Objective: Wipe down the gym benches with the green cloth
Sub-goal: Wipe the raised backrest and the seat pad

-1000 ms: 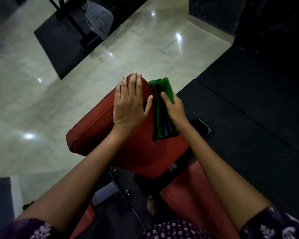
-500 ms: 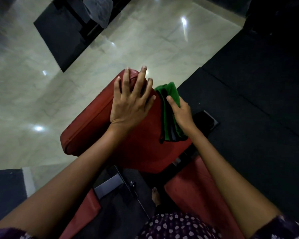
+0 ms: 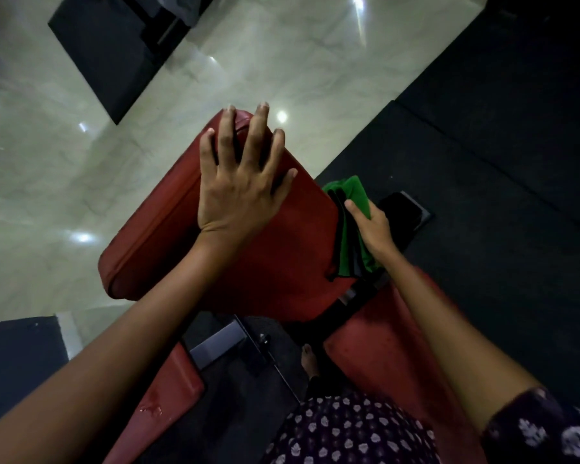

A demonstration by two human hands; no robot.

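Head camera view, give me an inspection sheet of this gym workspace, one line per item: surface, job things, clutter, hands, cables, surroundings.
Surface: red bench pad, tilted; no dirt can be made out in this dim light.
Job's things: green cloth, bunched against the pad's right edge; a second red pad lies nearer the person.
Clutter: a dark flat object on the black mat beside the cloth; what it is cannot be told.
Hands: left hand flat on the pad, fingers spread; right hand grips the cloth.
Cables: nothing seen.
Surroundings: glossy pale floor with light reflections, black mats, dark bench frame below, a bare foot.
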